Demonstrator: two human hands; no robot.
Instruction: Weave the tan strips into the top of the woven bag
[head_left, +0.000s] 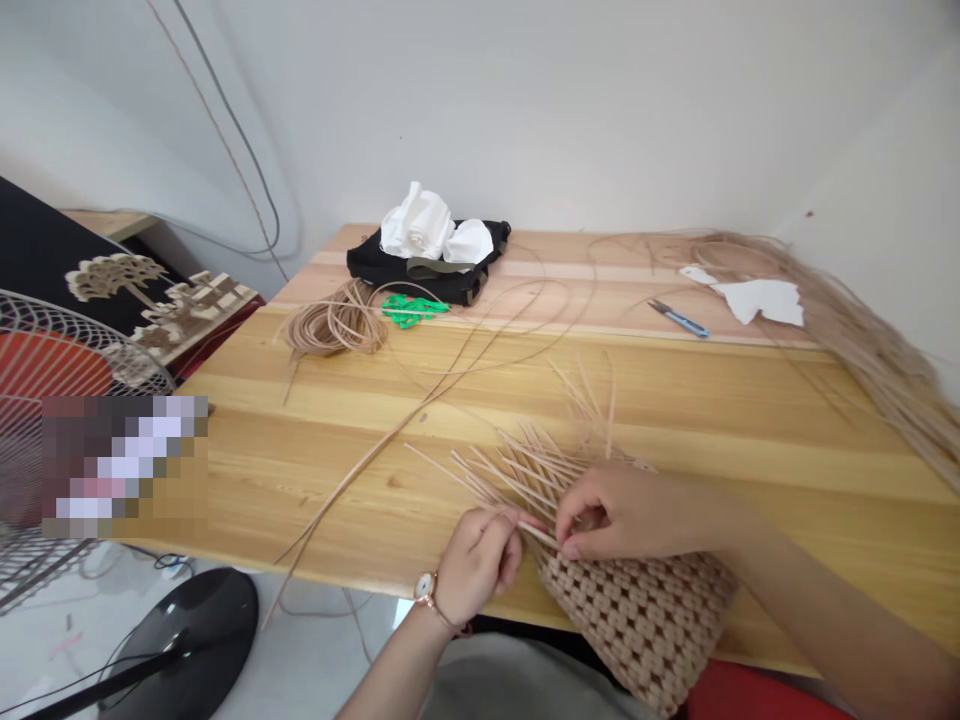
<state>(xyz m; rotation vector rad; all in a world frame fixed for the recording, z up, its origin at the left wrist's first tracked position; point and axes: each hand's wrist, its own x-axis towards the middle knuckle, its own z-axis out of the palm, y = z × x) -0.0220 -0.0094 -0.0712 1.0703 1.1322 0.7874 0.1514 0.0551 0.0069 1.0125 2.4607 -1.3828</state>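
Observation:
A tan woven piece (637, 610), knotted in an open pattern like a basket or bag, rests against the table's front edge. Loose strand ends (517, 465) fan out from its far side. My left hand (480, 560), with a watch at the wrist, pinches a strand at the left corner of the weave. Thumb and forefinger of my right hand (607, 515) close on the strands at the upper edge, just right of the left hand. My right palm covers part of the weave behind it.
On the wooden table (300, 470) lie long loose strands (390, 435), a coiled bundle (337, 320), green netting (412, 310), a black bag (367, 262) with white tissue (416, 225), and blue snips (679, 318). More strands (862, 320) pile right. A fan (45, 340) stands left.

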